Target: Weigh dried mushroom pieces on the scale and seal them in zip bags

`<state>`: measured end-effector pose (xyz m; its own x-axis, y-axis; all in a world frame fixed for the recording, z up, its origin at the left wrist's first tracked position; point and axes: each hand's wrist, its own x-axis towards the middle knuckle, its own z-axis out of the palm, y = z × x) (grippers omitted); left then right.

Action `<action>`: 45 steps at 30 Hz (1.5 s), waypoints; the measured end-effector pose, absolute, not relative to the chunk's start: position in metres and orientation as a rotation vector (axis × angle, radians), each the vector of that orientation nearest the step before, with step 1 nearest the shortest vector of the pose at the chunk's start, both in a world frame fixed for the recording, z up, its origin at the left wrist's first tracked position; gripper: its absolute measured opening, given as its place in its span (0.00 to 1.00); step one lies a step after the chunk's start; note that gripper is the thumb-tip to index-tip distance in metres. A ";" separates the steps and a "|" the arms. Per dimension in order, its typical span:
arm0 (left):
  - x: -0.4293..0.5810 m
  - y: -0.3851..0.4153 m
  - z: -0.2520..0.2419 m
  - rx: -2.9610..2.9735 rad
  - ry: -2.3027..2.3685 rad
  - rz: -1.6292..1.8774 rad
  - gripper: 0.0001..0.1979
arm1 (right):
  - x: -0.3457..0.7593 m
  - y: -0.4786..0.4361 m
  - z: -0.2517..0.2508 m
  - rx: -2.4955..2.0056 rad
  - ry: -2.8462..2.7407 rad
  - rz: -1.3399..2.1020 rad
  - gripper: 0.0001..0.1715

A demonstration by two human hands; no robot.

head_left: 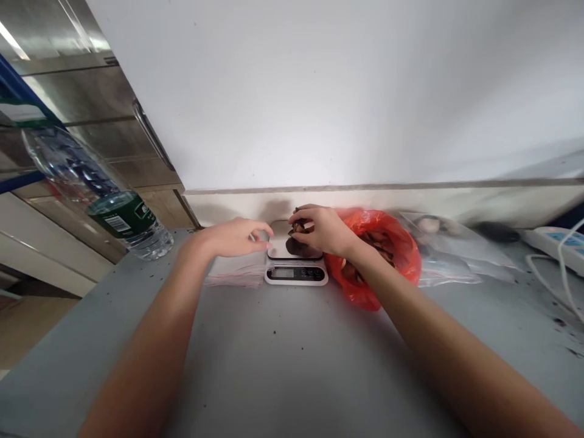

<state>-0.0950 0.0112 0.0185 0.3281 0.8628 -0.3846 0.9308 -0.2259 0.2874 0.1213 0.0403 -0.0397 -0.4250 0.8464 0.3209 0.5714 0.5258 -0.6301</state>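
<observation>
A small white kitchen scale (295, 274) with a dark display stands on the grey table (292, 365) near the wall. My right hand (319, 230) hovers over its platform, fingers pinched on dark brown dried pieces (298, 229); more dark pieces lie on the platform. My left hand (239, 237) rests at the scale's left edge, fingers curled and touching the platform rim, above a clear zip bag (232, 277) lying flat. An open red plastic bag (383, 252) with more brown pieces sits just right of the scale.
A large clear water bottle (98, 194) with a green label stands at the table's left edge. Clear plastic bags (447, 255) lie to the right of the red one. A white power strip (559, 243) and cable sit at far right. The white wall runs behind.
</observation>
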 end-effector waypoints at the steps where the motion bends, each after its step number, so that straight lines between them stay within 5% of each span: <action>1: -0.095 0.012 0.018 2.145 1.568 -0.211 0.27 | 0.122 0.042 -0.042 -1.138 -2.140 0.591 0.12; 13: -0.082 0.014 0.002 2.199 1.623 -0.277 0.25 | 0.124 0.049 -0.048 -1.151 -1.771 0.975 0.11; 34: -0.074 0.017 -0.009 2.298 1.639 -0.106 0.17 | 0.144 0.044 -0.032 -1.100 -1.939 0.891 0.13; 45: -0.085 0.009 0.020 2.203 1.651 -0.273 0.19 | 0.164 0.034 -0.011 -1.247 -2.126 0.806 0.02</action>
<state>-0.0853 0.0095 0.0198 0.2935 0.8814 -0.3702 0.9536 -0.2428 0.1781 0.1641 0.0341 -0.0108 -0.4247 0.8928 0.1500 0.5689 0.3921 -0.7230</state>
